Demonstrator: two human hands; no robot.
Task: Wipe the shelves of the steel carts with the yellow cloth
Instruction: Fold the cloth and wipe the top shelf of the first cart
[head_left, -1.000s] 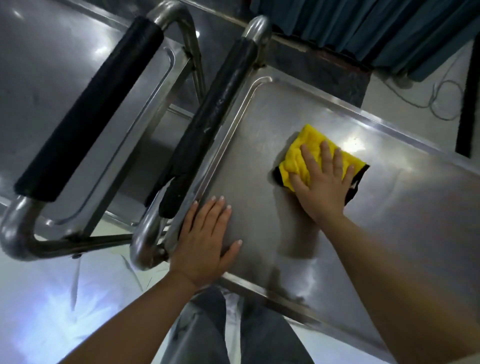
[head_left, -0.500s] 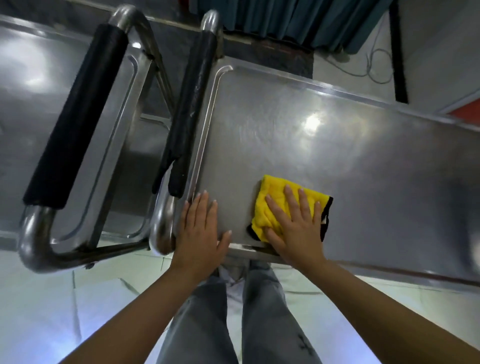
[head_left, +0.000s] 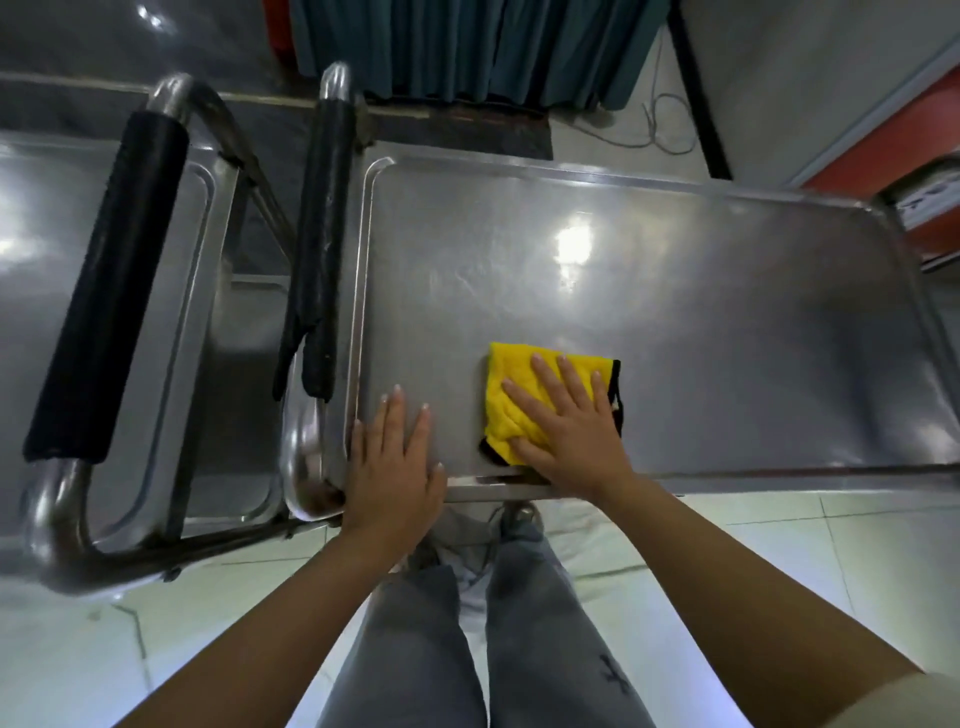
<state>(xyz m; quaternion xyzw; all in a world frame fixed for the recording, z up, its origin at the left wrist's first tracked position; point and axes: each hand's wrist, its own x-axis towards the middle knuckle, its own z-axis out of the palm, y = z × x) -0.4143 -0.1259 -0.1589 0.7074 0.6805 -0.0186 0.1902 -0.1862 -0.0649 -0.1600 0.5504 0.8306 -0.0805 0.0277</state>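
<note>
While right hand presses flat | yellow cloth under fingers, top shelf

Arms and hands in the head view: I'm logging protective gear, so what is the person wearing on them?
Nothing on either hand: the left hand and right hand are bare, with no gloves, rings or watch visible. Both forearms are uncovered. Only a pale sleeve edge shows at the upper right arm. Nails look short and unpainted.

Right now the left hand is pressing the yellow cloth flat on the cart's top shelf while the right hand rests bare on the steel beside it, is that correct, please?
Not quite: the hands are swapped. In the head view the right hand presses the yellow cloth flat on the cart's top shelf, while the left hand rests bare on the steel beside it.
</note>
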